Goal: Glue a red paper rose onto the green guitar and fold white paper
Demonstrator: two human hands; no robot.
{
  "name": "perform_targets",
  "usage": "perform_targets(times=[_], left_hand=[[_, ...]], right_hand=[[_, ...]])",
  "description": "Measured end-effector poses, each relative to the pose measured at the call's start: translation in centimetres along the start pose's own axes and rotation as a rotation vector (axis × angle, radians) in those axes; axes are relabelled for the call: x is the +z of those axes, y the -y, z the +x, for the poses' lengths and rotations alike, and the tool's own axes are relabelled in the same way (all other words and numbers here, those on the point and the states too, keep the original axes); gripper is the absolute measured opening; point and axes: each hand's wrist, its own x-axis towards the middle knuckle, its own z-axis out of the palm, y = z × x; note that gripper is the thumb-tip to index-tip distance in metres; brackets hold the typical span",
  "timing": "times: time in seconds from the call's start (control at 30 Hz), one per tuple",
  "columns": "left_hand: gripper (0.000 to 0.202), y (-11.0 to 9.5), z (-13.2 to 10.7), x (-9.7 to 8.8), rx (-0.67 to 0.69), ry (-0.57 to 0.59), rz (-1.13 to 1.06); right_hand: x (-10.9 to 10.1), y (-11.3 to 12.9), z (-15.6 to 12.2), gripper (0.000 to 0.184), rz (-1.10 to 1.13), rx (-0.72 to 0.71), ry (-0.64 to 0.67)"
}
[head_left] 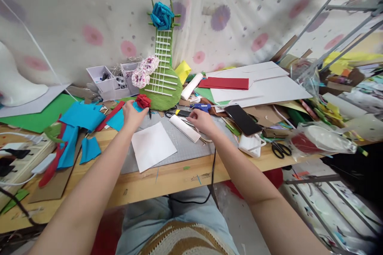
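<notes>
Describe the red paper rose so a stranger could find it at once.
Find the green guitar-shaped model standing at the back of the wooden table. At the left foot of its rounded body, right by the left hand, sits the red rose. It is the only red bloom: the two flowers above it are pink and white, the top flower blue.

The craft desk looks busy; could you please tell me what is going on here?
A seated person works at a cluttered wooden desk with both bare hands. The left hand reaches to a red rose at the foot of a green guitar-shaped model. The right hand rests by a white strip, just below a blue glue gun. A white sheet lies on the grey cutting mat between the arms; whether either hand grips anything is unclear.
</notes>
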Motion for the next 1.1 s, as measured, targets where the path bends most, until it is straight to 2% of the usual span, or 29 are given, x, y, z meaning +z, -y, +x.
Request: perform_targets(times=[0.13, 0.2, 0.37, 0.5, 0.6, 0.7, 0.77, 0.87, 1.0, 1.1], left_hand=[[0.080, -1.0, 2.1, 1.5, -0.078, -0.044, -0.026], [0.086, -1.1, 2.7, 2.1, -0.105, -0.050, -0.042], [0.079, -0.2, 2.7, 2.9, -0.069, -0.114, -0.071], [0.073, 0.9, 2.2, 2.6, -0.014, -0.132, -0.053], [0.076, 1.2, 2.1, 2.3, -0.034, -0.122, -0.053], [0.082, 0.8, 2.3, 2.4, -0.062, -0.082, -0.073], [0.087, 0.4, 2.6, 2.7, -0.075, -0.062, -0.093], [0.095, 0.0, 3.1, 3.5, -0.087, -0.058, -0.134], [0.101, 0.2, 3.8, 4.6, -0.092, -0.078, -0.195], [0.092, 0.8, 4.6, 4.9, -0.075, -0.112, -0.270]], right_hand=[[-1.8, -3.3, -0.8, 0.029, -0.199, 0.231, -0.122], [-2.1, -4.4, -0.6, 0.034, -0.284, 0.286, -0.163], [-0.6, -5.5, 1.5, 0.053, -0.314, 0.305, -0.106], [0.8, -5.6, 2.6, 0.040, -0.228, 0.357, -0.095], [0.8, -5.8, 2.5, 0.035, -0.065, 0.373, -0.185], [0.2, -5.8, 2.3, 0.037, 0.124, 0.325, -0.297], [-0.2, -5.6, 2.3, 0.037, 0.262, 0.285, -0.321], [-0.3, -4.9, 2.6, 0.036, 0.562, 0.225, -0.261], [0.4, -2.9, 3.3, 0.039, 1.024, 0.067, -0.078], [1.1, -1.4, 4.1, 0.039, 1.118, 0.033, 0.000]])
